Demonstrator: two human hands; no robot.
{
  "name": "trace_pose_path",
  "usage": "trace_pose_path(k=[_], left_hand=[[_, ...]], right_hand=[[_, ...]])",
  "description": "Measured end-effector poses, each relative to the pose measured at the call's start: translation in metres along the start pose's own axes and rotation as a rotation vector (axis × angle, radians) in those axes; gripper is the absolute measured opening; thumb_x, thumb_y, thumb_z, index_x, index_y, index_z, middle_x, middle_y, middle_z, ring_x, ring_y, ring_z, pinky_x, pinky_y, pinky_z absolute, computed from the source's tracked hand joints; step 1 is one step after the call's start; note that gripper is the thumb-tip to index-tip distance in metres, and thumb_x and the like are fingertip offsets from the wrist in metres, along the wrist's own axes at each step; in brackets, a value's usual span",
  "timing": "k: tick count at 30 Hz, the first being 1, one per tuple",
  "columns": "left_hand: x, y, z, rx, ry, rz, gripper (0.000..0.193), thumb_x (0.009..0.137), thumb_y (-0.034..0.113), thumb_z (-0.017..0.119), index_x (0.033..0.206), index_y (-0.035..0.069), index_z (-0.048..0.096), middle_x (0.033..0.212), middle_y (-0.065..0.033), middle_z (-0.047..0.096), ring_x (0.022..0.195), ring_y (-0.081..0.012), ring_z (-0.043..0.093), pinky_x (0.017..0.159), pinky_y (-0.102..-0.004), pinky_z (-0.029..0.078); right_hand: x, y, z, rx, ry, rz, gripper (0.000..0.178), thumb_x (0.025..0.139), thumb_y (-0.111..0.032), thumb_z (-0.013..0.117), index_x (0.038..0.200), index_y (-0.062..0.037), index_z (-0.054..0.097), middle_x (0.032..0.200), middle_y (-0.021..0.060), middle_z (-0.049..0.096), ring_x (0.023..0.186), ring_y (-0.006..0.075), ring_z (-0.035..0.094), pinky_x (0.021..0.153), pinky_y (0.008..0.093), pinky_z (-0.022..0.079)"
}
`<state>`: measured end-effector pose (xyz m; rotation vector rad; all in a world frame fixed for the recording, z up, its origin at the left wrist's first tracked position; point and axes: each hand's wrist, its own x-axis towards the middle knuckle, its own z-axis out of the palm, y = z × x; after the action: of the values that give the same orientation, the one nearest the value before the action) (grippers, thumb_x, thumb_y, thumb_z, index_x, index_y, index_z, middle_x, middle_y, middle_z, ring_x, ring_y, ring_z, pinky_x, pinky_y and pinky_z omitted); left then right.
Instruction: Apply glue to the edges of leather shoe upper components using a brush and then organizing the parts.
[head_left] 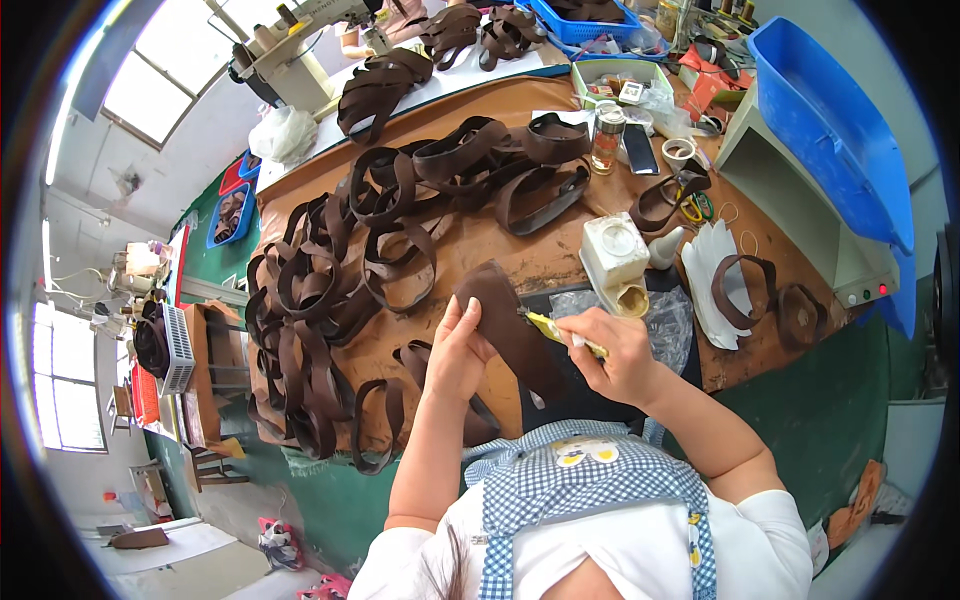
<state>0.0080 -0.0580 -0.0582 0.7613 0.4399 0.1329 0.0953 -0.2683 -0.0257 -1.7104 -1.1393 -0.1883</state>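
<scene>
My left hand (461, 349) is closed on the edge of a wide dark brown strap (513, 335), with the thumb on its face. The strap hangs down toward my apron. In my right hand (612, 352) is a slim yellow-handled tool (546, 326). Its small dark tip meets the strap's right edge; too little of the tip shows to tell its kind. Just beyond my right hand stands a stained white container (614, 250) with a small yellowish cup (632, 299) at its base. Clear plastic (668, 328) lies beside that hand.
Many brown strap loops (320, 280) are heaped across the left of the brown-covered table (540, 262). Toward the far right are a glass jar (607, 138), a phone (640, 149), a tape roll (678, 151) and scissors (697, 205). A blue bin (835, 120) rests on a grey machine (815, 215).
</scene>
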Motion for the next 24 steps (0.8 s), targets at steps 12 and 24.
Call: trace_pose_path(k=[12,24], left_hand=[[0.007,0.008,-0.017,-0.101,0.037,-0.056,0.019,0.101,0.019,0.055,0.119,0.014,0.056,0.105,-0.0012,0.069,0.091,-0.0150,0.069,0.071,-0.0284,0.057],[0.019,-0.003,-0.044,-0.277,-0.008,-0.143,0.034,0.105,0.024,0.044,0.129,0.003,0.053,0.123,-0.0111,0.065,0.109,-0.0225,0.065,0.093,-0.0361,0.054]], right_hand=[[0.000,0.002,-0.034,-0.046,0.003,-0.075,0.022,0.079,0.001,0.066,0.101,-0.0019,0.068,0.081,0.0095,0.067,0.071,0.0249,0.068,0.062,0.0339,0.055],[-0.006,0.001,-0.025,0.009,-0.198,-0.189,0.026,0.077,-0.006,0.073,0.103,-0.0099,0.070,0.090,0.0033,0.069,0.078,0.0204,0.067,0.079,0.0367,0.056]])
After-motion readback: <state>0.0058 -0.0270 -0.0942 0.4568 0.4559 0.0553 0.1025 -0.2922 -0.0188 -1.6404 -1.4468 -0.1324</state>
